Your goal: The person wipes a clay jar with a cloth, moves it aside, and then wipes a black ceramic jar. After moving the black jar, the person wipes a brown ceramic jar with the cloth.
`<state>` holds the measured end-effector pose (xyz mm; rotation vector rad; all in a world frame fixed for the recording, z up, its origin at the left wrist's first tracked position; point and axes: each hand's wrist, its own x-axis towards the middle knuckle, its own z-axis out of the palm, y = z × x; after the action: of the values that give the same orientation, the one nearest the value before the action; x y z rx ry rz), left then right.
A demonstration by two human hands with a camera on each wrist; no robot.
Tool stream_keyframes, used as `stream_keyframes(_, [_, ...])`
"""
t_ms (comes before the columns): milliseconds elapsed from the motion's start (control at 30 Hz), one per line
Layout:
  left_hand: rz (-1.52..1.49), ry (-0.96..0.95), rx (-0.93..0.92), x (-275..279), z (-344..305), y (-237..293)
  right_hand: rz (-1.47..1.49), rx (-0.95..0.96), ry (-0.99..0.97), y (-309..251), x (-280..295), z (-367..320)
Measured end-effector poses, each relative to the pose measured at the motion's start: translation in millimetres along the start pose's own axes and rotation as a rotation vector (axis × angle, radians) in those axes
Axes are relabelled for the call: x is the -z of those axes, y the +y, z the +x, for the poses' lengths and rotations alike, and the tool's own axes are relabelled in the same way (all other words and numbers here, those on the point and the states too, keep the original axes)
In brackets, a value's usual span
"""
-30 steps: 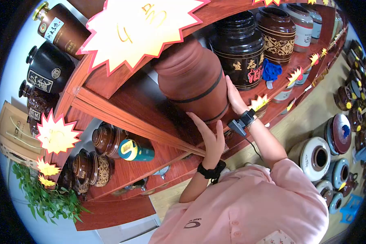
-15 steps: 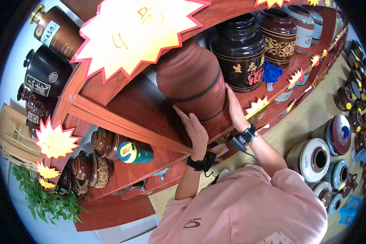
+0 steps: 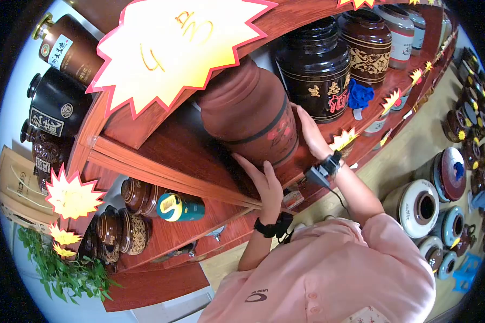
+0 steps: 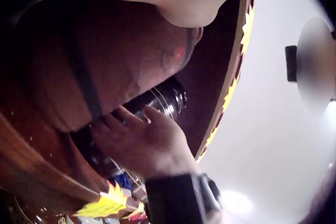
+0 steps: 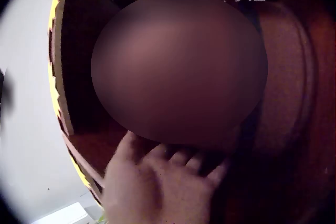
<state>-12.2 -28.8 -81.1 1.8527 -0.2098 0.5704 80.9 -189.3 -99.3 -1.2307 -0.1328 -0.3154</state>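
Observation:
A large reddish-brown clay jar [image 3: 248, 116] with a black band and red markings stands tilted in the head view on the shelf. My left hand [image 3: 264, 185] lies along its near left side, fingers extended and thumb spread. On the other side, my right hand [image 3: 311, 134] rests its nearly straight fingers against the jar wall. The left wrist view shows the right hand [image 4: 147, 142] with its palm turned to the jar [image 4: 115, 61]. In the right wrist view the left hand [image 5: 163, 182] has its fingertips at the jar's lower edge; a blur covers most of the jar.
A black jar [image 3: 315, 70] with gold characters stands close to the right, with a blue cloth flower [image 3: 360, 94] by it. A big star-shaped price tag [image 3: 178, 48] hangs in front at upper left. Below are a teal canister [image 3: 183, 207] and brown pots; more jars [image 3: 415, 210] stand on the floor.
The clay jar has turned, bringing its red markings round toward me. My left hand went left along the jar, then slightly back; my right hand stayed at the right side.

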Motion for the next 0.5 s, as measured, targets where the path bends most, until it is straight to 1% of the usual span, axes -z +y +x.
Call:
stream_keyframes(100, [0.059, 0.016, -0.012, -3.6, -0.7, -10.1, 0.152, -0.191, -0.067, -38.1, -14.1, 5.4])
stream_keyframes(133, [0.082, 0.014, -0.012, -3.5, -0.8, -13.6, 0.105, -0.2, -0.043, -35.5, -15.0, 5.7])
stream_keyframes(300, [0.237, 0.023, -0.058, -10.5, 5.1, -6.2, 0.108, -0.154, -0.004, -33.4, -18.1, -7.9])
stream_keyframes(400, [0.156, 0.053, -0.067, -17.0, 20.7, 3.6, 0.122, -0.145, 0.005, -25.8, -10.9, -7.7])
stream_keyframes(500, [0.193, 0.037, -0.1, -19.2, 35.2, -4.1, 0.127, -0.105, -0.009, -14.4, 0.3, -8.4])
